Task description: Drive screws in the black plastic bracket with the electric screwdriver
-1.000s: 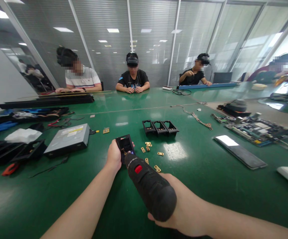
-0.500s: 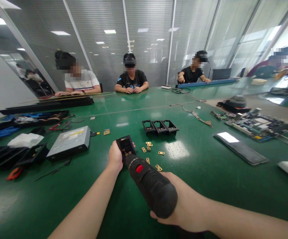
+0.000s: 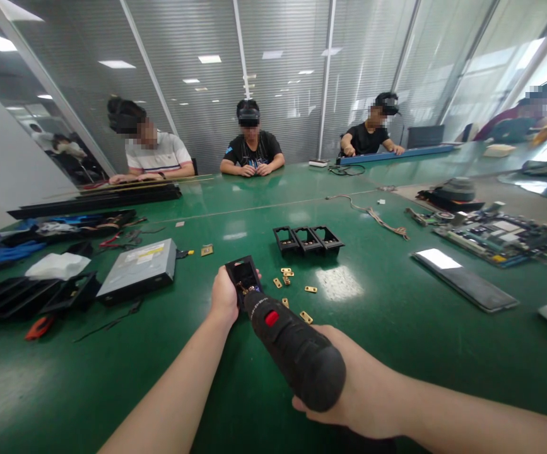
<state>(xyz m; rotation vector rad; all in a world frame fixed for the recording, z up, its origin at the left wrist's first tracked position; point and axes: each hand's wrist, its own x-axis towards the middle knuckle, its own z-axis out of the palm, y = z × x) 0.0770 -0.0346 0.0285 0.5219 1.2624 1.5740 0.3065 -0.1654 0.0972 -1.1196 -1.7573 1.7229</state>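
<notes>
My left hand (image 3: 223, 296) grips a small black plastic housing (image 3: 243, 275) standing on the green table (image 3: 169, 372). My right hand (image 3: 356, 388) is wrapped round a black electric screwdriver (image 3: 294, 353) with a red switch. Its tip points into the housing, where a brass piece shows. Several small brass plates (image 3: 296, 287) lie on the table just right of the housing. Three more black housings (image 3: 308, 239) stand in a row farther back.
A grey optical drive (image 3: 138, 270) lies to the left, with black trays (image 3: 22, 295) and a white cloth beside it. A dark flat panel (image 3: 465, 280) and circuit boards (image 3: 495, 233) lie to the right. Several people sit along the far side.
The view has shifted slightly, so everything sits a little to the right in frame. Both hands keep their hold, with the screwdriver tip still in the housing.
</notes>
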